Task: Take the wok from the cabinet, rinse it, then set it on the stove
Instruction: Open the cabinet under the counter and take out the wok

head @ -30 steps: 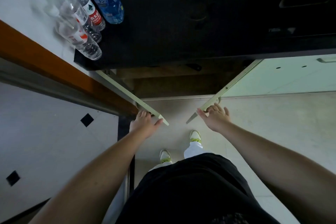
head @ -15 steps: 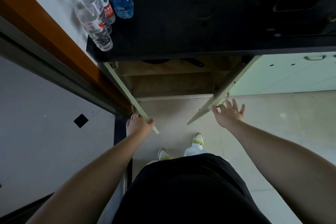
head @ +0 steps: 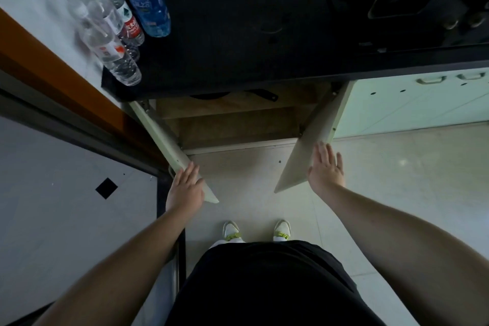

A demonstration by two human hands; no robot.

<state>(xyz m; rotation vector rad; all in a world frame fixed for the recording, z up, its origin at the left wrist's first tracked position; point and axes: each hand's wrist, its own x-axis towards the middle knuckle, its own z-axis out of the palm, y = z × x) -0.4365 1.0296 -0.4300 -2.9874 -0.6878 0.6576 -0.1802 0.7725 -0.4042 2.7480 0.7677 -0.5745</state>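
Observation:
Below the black counter the cabinet (head: pixel 238 124) stands open with both doors swung out. My left hand (head: pixel 185 190) rests with straight fingers on the outer face of the left door (head: pixel 169 145). My right hand (head: pixel 326 169) lies flat with straight fingers against the right door (head: pixel 304 151). On the upper shelf a dark wok (head: pixel 211 95) shows only its rim, and its black handle (head: pixel 262 94) points right; the rest is hidden under the counter edge. The stove (head: pixel 397 0) sits dark at the top right.
Several water bottles (head: pixel 119 26) stand on the black counter (head: pixel 238 34) at the top left. An orange-edged wall ledge (head: pixel 53 71) runs along the left. Pale green cabinet fronts (head: pixel 423 103) continue to the right. My feet (head: pixel 256 230) stand on light floor tiles before the cabinet.
Both doors have swung wider apart. My left hand let go of the door edge and now lies flat on it; my right hand moved outward with the right door. The wok came into view.

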